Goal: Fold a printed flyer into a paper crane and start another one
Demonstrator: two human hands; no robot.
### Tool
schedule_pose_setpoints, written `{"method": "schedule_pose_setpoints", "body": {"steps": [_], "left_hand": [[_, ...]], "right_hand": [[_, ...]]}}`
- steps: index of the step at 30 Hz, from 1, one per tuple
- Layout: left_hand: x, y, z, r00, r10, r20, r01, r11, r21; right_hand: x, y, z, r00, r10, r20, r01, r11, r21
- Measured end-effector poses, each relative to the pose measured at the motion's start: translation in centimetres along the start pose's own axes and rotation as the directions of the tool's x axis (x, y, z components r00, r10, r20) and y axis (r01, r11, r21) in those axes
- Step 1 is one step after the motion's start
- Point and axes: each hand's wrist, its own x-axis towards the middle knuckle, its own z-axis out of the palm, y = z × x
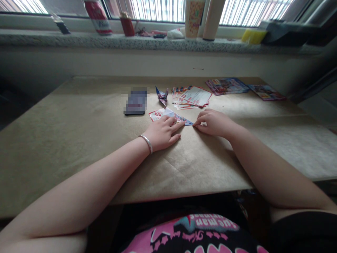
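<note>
A printed sheet of paper (160, 113), folded to a narrow blue point on its right, lies on the table in front of me. My left hand (165, 131) rests flat on it with the fingers spread, a silver bangle on the wrist. At the pointed right tip, my right hand (210, 123) pinches the paper between thumb and fingertips. Just behind the sheet stands a small folded paper crane (162, 97). To the crane's right, several printed leaflets (196, 96) lie fanned out in an overlapping pile. The part of the sheet under my left hand is hidden.
A dark phone-like slab (136, 102), partly pixelated, lies left of the crane. More colourful leaflets (228, 86) lie at the table's back right. On the stone windowsill (152, 43) stand a red can (98, 17), a patterned cup (194, 19) and a yellow object (254, 36).
</note>
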Motion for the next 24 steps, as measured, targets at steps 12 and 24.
{"method": "schedule_pose_setpoints", "body": {"steps": [12, 24], "left_hand": [[-0.2, -0.2, 0.4, 1.000, 0.008, -0.028, -0.008, 1.000, -0.008], [-0.3, -0.2, 0.5, 1.000, -0.020, -0.012, 0.020, 0.999, -0.027]], "right_hand": [[0.1, -1.6, 0.9, 0.970, -0.174, -0.173, 0.174, 0.985, -0.014], [0.5, -2.4, 1.4, 0.987, -0.041, -0.156, 0.028, 0.996, -0.088]]}}
